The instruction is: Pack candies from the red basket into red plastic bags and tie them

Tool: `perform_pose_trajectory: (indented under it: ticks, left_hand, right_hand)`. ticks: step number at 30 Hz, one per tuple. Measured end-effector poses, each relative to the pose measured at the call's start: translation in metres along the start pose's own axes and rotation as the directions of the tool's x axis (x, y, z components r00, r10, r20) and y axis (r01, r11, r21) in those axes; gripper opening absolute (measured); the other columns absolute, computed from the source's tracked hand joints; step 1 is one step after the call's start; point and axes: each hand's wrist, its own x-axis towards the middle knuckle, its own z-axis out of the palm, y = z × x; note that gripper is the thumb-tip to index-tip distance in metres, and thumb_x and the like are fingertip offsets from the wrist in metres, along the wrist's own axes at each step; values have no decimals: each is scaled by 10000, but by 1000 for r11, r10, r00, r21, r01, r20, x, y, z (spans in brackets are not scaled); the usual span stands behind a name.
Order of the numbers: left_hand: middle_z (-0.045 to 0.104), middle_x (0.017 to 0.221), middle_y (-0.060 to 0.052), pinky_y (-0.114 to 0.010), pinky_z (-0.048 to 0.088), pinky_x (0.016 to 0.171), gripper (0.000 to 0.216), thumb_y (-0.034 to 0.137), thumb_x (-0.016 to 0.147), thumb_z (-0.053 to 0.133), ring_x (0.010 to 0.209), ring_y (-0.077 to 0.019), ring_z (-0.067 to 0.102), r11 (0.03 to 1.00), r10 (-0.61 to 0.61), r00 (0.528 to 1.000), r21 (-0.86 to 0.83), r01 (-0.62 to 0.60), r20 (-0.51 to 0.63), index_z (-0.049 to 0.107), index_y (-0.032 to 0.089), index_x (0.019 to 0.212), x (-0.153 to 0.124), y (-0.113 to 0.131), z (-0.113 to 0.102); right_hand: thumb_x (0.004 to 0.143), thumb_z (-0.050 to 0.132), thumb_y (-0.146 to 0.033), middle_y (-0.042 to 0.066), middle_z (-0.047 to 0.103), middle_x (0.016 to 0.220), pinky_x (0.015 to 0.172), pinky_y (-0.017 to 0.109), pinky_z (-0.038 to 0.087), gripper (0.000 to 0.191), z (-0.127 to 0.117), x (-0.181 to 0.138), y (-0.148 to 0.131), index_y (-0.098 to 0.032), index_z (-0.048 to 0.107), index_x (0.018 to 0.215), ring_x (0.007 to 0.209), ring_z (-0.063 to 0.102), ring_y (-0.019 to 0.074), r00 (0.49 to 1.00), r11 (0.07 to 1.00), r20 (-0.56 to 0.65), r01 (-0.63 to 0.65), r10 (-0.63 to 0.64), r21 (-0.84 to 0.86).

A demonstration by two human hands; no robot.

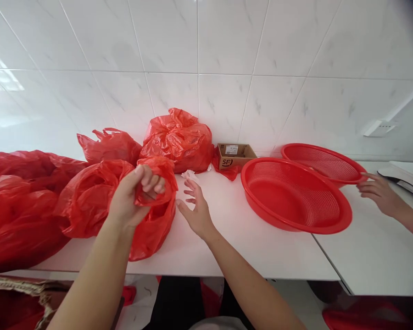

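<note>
My left hand [137, 195] is closed round the gathered top of a red plastic bag [154, 233], which hangs down in front of the table's near side. To its right, my right hand [196, 208] is raised above the white table with its fingers apart, holding nothing. Just left of the held bag stands another crumpled red plastic bag [86, 197], its mouth loosely bunched. What the held bag contains cannot be seen.
Several red bags, among them a bulging tied one [179, 140], line the left and back. Near the tiled wall sits a small cardboard box [236, 158]. Two red baskets, the nearer [285, 197] and the farther [320, 158], stand right. Another person's hand [380, 192] touches the farther one.
</note>
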Motion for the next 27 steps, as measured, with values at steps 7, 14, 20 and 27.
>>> perform_pose_trajectory:
  ticks: [7,14,20,27]
  left_hand:
    - [650,937,-33,-308,487,756,216,410,892,598,853,-185,600,691,-254,962,715,110,98,676,253,1018,-29,-22,10]
    - [532,1301,-63,-387,512,924,383,383,852,654,1131,-220,569,750,108,975,660,49,-194,533,303,1207,-69,-81,10]
    - [521,1407,-93,-440,367,1098,663,381,781,729,1318,-276,466,716,87,981,696,61,-175,467,275,1381,-58,-102,30]
    - [615,699,8,-275,497,721,293,477,739,726,736,-170,584,870,-176,904,369,328,-389,649,194,752,-53,-114,0]
  right_hand:
    - [804,641,-355,19,699,915,776,337,526,220,-10,27,-12,-225,671,978,840,641,180,992,923,-120,9,40,385]
    - [812,657,-436,56,669,1100,652,281,527,352,-50,12,-23,-235,642,1101,896,645,190,899,916,-381,-53,217,398]
    - [807,683,-368,24,696,893,725,314,531,190,-67,-36,-33,-219,709,921,819,629,178,974,972,-188,-84,127,220]
    - [791,675,-370,15,691,856,662,284,534,183,-146,-57,-21,-203,657,866,745,640,154,772,888,-566,6,289,461]
